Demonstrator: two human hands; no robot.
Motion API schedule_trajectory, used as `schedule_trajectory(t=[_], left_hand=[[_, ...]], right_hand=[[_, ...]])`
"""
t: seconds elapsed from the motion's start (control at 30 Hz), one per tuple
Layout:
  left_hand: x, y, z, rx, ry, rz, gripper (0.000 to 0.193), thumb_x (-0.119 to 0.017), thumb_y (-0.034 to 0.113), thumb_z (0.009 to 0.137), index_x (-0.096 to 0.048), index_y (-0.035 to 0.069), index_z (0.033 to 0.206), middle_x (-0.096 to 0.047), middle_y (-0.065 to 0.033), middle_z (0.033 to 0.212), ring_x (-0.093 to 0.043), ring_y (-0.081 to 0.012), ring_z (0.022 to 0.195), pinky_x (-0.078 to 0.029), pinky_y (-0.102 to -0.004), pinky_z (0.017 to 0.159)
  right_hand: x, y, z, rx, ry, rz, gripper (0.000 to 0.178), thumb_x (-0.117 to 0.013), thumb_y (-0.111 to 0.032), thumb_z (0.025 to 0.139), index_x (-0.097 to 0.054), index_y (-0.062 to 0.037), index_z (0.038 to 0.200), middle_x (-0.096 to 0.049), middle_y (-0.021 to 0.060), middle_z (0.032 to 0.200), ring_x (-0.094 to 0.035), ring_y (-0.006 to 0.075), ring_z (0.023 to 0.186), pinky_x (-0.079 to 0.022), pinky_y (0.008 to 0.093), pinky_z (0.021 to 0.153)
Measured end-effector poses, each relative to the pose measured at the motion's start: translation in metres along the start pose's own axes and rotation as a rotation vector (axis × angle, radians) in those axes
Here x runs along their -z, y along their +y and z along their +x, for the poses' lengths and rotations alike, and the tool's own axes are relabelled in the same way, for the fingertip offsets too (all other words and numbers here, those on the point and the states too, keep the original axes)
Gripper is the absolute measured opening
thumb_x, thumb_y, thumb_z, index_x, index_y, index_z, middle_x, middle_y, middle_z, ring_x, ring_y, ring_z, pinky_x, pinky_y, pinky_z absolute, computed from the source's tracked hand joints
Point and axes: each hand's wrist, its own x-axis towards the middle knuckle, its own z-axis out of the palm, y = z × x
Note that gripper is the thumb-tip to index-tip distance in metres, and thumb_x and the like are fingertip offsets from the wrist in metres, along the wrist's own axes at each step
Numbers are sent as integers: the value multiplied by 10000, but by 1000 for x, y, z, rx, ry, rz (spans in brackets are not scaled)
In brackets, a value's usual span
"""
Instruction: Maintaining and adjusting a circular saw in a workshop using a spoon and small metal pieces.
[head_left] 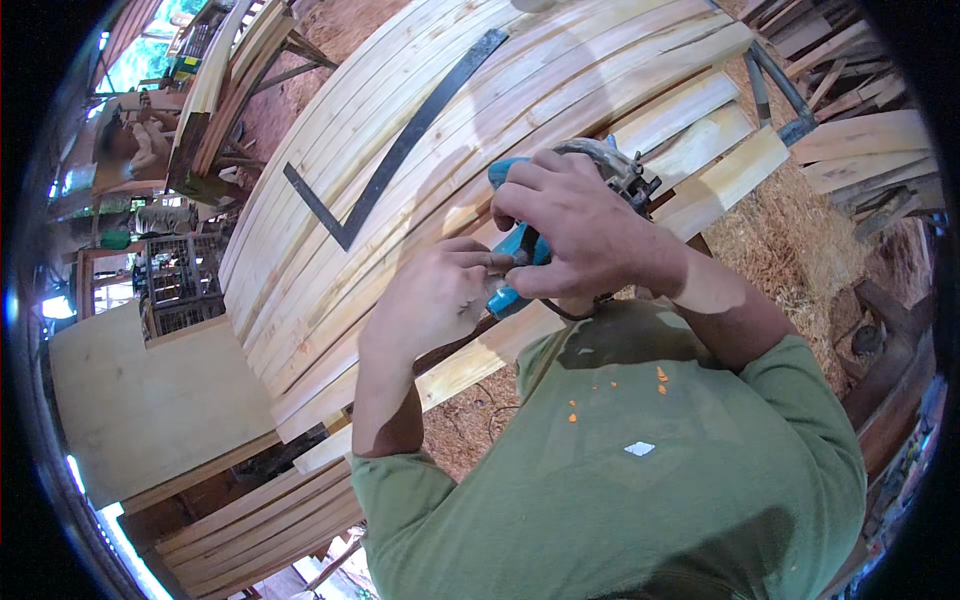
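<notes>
A teal circular saw (512,243) with a grey metal guard rests on the near boards, close in front of my chest. Over its top curls my right hand (590,225), fingers bent round the body and thumb low by the handle. My left hand (428,292) is closed at the saw's left side, its fingertips pinched near my right thumb. What sits in that pinch is too small to make out. Both hands hide much of the saw. A dark L-shaped framing square (380,185) lies flat on the boards beyond my left hand.
Long pale planks (330,290) lie side by side before me, with uneven ends at the right. A plywood sheet (150,385) is at the left. Sawdust (770,240) covers the ground at right, near piled offcuts (870,160). More timber (235,85) leans at far left.
</notes>
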Motion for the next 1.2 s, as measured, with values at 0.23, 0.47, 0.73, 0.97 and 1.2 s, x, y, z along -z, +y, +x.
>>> schedule_trajectory(t=[0.23, 0.47, 0.73, 0.97, 1.2], left_hand=[[-18, -15, -11, -64, 261, -231, 65, -767, 6, 830, -717, -31, 848, -765, -157, 1033, -723, -360, 950, -590, -440, 770], [-28, -17, -4, 2, 236, -228, 95, -775, -8, 791, -685, -25, 815, -748, -133, 948, -698, -352, 867, -572, -414, 755], [-50, -25, 3, 532, 276, -667, 332, -814, 57, 762, -737, -12, 1077, -757, -134, 1026, -735, -255, 976, -582, -376, 888], [-45, -18, 2, 521, 238, -804, 451, -789, 31, 776, -682, -32, 1210, -730, -126, 1175, -708, -187, 1074, -566, -331, 983], [-37, -31, -1, 544, 286, -862, 515, -775, 36, 771, -648, -19, 1267, -714, -112, 1181, -682, -207, 1118, -539, -365, 1011]], right_hand=[[0, 0, 1, 6, -18, -4, 462, -785, -363, 706, -625, -78, 1033, -560, 111, 1030, -540, 327, 1045, -409, 463, 927], [2, -1, 2, -3, -15, -24, 467, -787, -376, 698, -628, -84, 1026, -556, 105, 1022, -539, 326, 1041, -410, 451, 929], [4, -2, 2, -6, -23, -12, 456, -784, -379, 706, -630, -92, 1025, -551, 102, 1010, -541, 316, 1048, -408, 453, 931], [1, -5, -1, -11, -18, -5, 441, -777, -370, 713, -628, -92, 1021, -562, 101, 1022, -544, 319, 1067, -406, 461, 938], [4, -2, 1, -35, -21, -5, 444, -771, -428, 761, -666, -95, 1035, -606, 91, 1050, -570, 303, 1100, -405, 471, 957]])
